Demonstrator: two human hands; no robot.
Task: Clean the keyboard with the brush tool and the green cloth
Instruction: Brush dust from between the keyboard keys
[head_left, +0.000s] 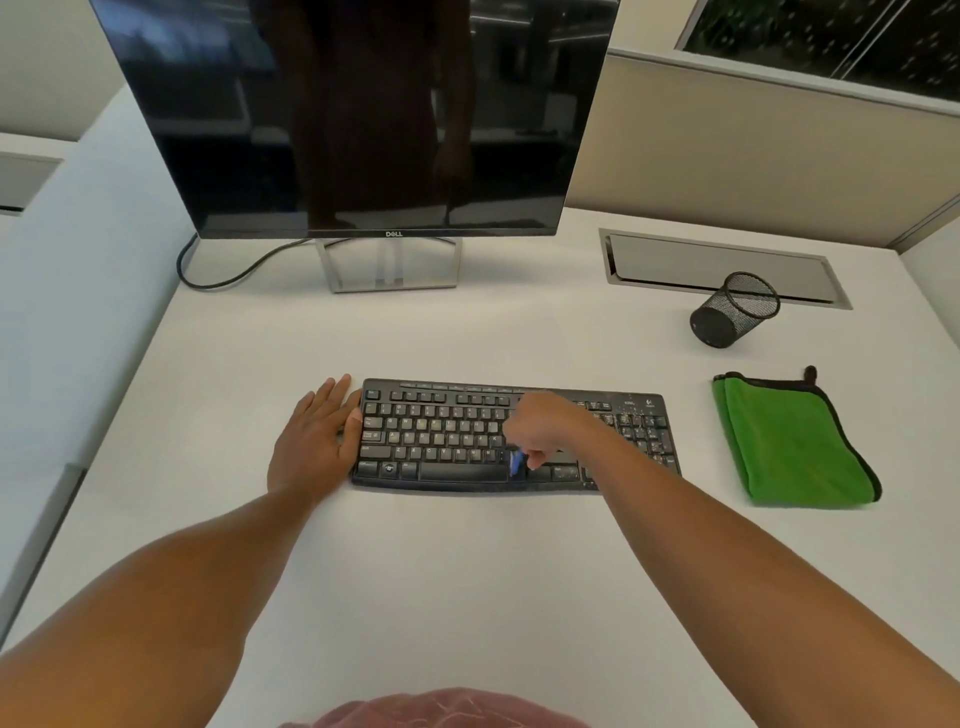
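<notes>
2 hands at the keyboard (441, 436): left hand (317, 441) flat against its edge, right hand (545, 423) pinching the brush tool (517, 462).

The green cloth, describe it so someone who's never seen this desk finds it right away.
Start at the black keyboard on the white desk and look right, past its number pad. The green cloth lies folded flat there, in front of the tipped mesh pen cup; it is the only bright green thing, edged in black.
</notes>
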